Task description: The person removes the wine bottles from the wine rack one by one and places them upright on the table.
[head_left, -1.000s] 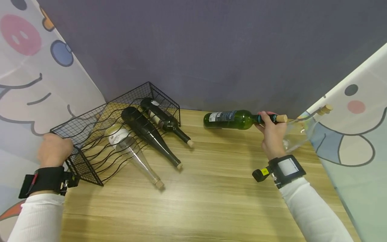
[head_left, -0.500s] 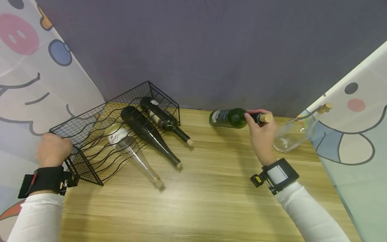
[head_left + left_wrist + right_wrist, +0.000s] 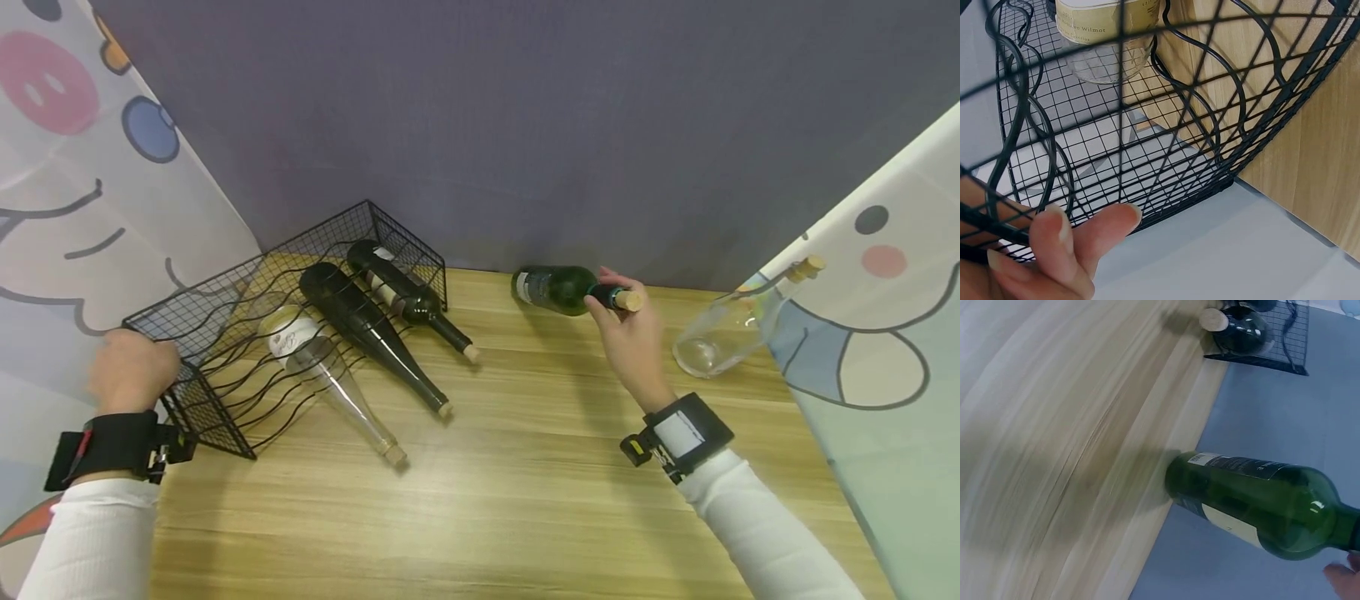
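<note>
My right hand [image 3: 634, 350] grips the neck of a green wine bottle [image 3: 553, 289], which tilts with its cork end toward me. In the right wrist view the green bottle [image 3: 1254, 506] shows pale and dark labels; only fingertips of that hand are visible. On the left, my left hand [image 3: 135, 372] holds the near left corner of a black wire wine rack [image 3: 225, 417]. The left wrist view has its fingers [image 3: 1107, 231] curled at the wire mesh [image 3: 1147, 156]. In the rack lie a clear bottle [image 3: 330, 375], a long dark bottle [image 3: 375, 342] and a shorter dark bottle [image 3: 405, 292], all corked.
A clear corked glass bottle [image 3: 731, 329] leans at the table's right end, beside a printed side panel [image 3: 885, 333]. A grey wall [image 3: 495, 133] stands behind the wooden table [image 3: 480, 517]. Another printed panel [image 3: 52, 200] is on the left.
My right hand has moved left with the green bottle, whose cork end has swung toward me. The clear bottle on the right is now uncovered. The left hand and rack have stayed put.
</note>
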The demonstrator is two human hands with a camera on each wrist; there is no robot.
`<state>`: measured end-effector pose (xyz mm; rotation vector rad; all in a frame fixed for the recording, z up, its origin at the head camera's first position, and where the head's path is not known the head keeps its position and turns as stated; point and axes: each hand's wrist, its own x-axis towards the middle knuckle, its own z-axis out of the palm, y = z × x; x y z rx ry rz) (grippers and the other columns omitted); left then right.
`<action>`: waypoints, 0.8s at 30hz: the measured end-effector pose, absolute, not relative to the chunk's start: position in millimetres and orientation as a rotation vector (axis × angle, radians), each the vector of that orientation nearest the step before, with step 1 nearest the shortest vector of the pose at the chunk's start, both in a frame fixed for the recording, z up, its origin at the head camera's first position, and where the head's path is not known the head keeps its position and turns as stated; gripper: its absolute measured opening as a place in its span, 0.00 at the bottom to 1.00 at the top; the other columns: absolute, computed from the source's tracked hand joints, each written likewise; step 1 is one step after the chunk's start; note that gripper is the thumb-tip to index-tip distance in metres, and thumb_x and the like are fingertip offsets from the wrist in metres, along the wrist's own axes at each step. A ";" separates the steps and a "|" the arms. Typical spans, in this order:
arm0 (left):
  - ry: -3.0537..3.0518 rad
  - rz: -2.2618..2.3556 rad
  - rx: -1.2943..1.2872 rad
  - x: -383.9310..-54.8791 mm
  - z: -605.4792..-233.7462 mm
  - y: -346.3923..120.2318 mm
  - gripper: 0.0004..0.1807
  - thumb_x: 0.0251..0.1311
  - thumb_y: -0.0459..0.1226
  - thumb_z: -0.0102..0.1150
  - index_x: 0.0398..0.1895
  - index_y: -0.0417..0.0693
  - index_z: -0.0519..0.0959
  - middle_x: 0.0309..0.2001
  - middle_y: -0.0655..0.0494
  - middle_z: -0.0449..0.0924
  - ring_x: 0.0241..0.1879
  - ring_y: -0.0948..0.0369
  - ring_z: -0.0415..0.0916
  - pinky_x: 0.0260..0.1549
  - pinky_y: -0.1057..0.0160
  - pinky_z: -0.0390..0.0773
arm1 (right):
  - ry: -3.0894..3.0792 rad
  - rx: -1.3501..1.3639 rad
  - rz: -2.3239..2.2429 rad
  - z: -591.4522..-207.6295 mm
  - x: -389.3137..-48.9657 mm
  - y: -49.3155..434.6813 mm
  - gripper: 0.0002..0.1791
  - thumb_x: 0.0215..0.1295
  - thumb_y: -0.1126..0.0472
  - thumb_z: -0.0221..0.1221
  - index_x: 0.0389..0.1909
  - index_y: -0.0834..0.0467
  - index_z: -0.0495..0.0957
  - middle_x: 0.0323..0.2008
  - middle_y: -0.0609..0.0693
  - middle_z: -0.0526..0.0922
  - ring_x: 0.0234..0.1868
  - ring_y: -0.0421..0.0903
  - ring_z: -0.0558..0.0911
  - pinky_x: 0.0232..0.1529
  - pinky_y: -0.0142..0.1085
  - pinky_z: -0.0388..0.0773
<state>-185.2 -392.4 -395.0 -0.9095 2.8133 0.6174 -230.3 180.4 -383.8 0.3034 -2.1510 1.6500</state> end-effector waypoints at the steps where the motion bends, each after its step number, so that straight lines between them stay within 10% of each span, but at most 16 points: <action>1: 2.813 0.612 -0.909 -185.2 -395.1 -392.2 0.36 0.64 0.39 0.33 0.61 0.08 0.52 0.48 0.13 0.64 0.46 0.25 0.68 0.32 0.40 0.72 | -2.174 0.332 1.608 -385.0 -229.9 178.8 0.21 0.65 0.72 0.59 0.56 0.73 0.67 0.65 0.64 0.72 0.70 0.54 0.70 0.66 0.28 0.68; 13: 2.862 0.655 -0.877 -182.5 -392.7 -387.3 0.34 0.63 0.38 0.33 0.58 0.07 0.54 0.43 0.15 0.66 0.36 0.30 0.73 0.19 0.50 0.71 | -2.178 0.610 0.956 -399.0 -223.5 154.5 0.20 0.60 0.72 0.65 0.52 0.72 0.71 0.48 0.67 0.81 0.53 0.63 0.82 0.54 0.53 0.78; 24: 2.867 0.639 -0.891 -183.0 -393.5 -388.6 0.32 0.61 0.38 0.35 0.54 0.08 0.58 0.38 0.19 0.68 0.30 0.36 0.73 0.16 0.53 0.70 | -2.166 0.675 1.053 -407.1 -234.8 156.9 0.23 0.70 0.58 0.57 0.56 0.72 0.69 0.57 0.69 0.77 0.61 0.65 0.74 0.62 0.56 0.69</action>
